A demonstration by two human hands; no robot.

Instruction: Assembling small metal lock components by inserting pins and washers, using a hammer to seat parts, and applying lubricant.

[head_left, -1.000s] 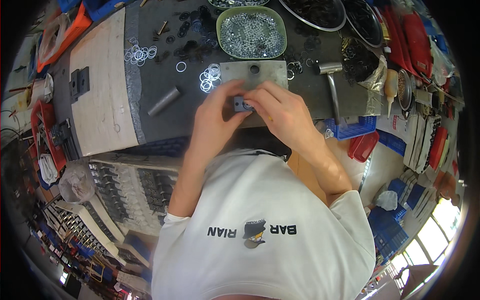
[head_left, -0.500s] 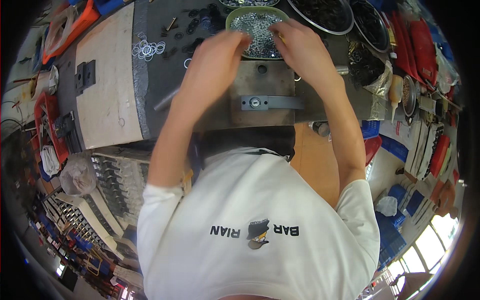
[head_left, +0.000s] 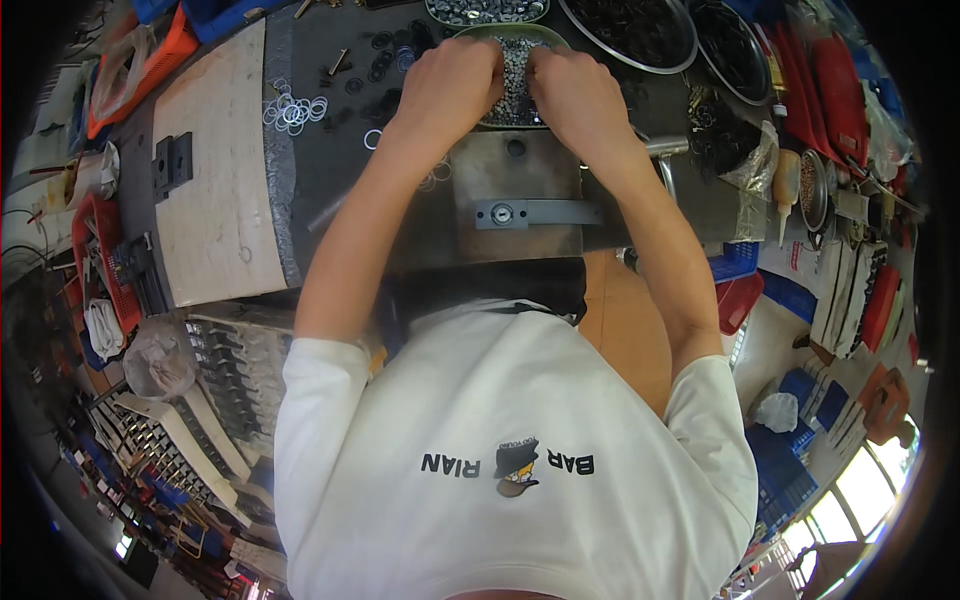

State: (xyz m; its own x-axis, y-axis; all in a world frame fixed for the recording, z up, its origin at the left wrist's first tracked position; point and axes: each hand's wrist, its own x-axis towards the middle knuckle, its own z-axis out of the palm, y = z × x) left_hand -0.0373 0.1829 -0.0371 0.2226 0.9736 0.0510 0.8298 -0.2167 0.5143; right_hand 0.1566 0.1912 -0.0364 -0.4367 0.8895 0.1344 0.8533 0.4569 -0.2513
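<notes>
Both hands are at a green tray (head_left: 508, 31) heaped with small silvery metal pieces (head_left: 515, 72). My left hand (head_left: 450, 85) curls over the tray's left side, and my right hand (head_left: 577, 97) curls over its right side. Their fingers are bent inward and face each other across a narrow gap. The fingertips are mostly hidden, so anything pinched in them does not show. Nearer me, a grey lock handle (head_left: 540, 212) with a round keyed cylinder lies across a metal plate (head_left: 517, 178), untouched by either hand.
White rings (head_left: 292, 112) and dark washers lie left of the tray. Behind it stands another tray of metal parts (head_left: 488, 10). Round pans of dark parts (head_left: 640, 30) stand at the far right. A metal tube (head_left: 667, 147) lies beside my right wrist, and a bottle (head_left: 787, 185) stands further right.
My left hand has moved in toward the tray and my right hand has shifted slightly nearer, its fingers more curled. The lock handle stays on the plate. The whole view has shifted a little.
</notes>
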